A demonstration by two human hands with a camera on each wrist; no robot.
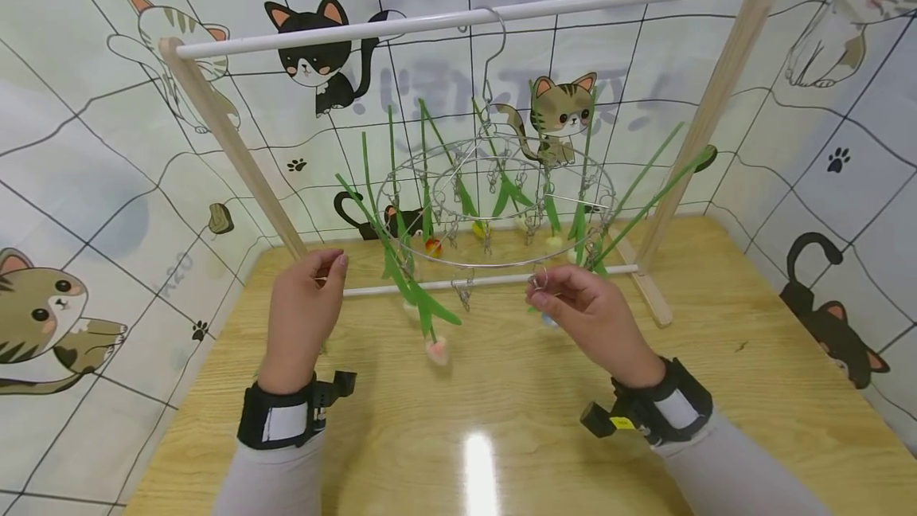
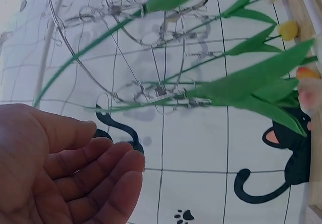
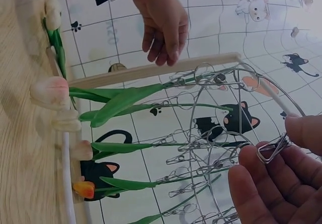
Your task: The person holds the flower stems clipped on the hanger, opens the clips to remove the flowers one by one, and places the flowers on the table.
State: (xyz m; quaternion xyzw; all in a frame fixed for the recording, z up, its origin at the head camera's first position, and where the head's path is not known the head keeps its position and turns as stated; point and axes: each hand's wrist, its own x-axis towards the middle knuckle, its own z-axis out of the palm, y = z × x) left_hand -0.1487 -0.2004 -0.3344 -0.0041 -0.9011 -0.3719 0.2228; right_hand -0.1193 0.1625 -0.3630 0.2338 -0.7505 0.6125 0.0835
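A round wire clip hanger [image 1: 494, 264] hangs by its hook from a rack, with artificial tulips clipped head-down around its rings. My right hand [image 1: 591, 325] pinches a metal wire clip [image 3: 273, 150] between thumb and fingers at the ring's front right; whether the clip is joined to the ring I cannot tell. To the front left of the ring, my left hand [image 1: 301, 313] is in the air. Its fingers are loosely bent and hold nothing in the left wrist view. Closest to that hand hangs a pink tulip [image 1: 436, 351] with long green leaves.
The rack has a white top bar [image 1: 401, 25], wooden side posts [image 1: 236, 154] and a low white bar. It stands on a wood-grain table [image 1: 530, 420] against cat-print walls. A bare clip [image 1: 464, 290] hangs at the ring's front. A white tulip [image 3: 53, 13] lies on the table.
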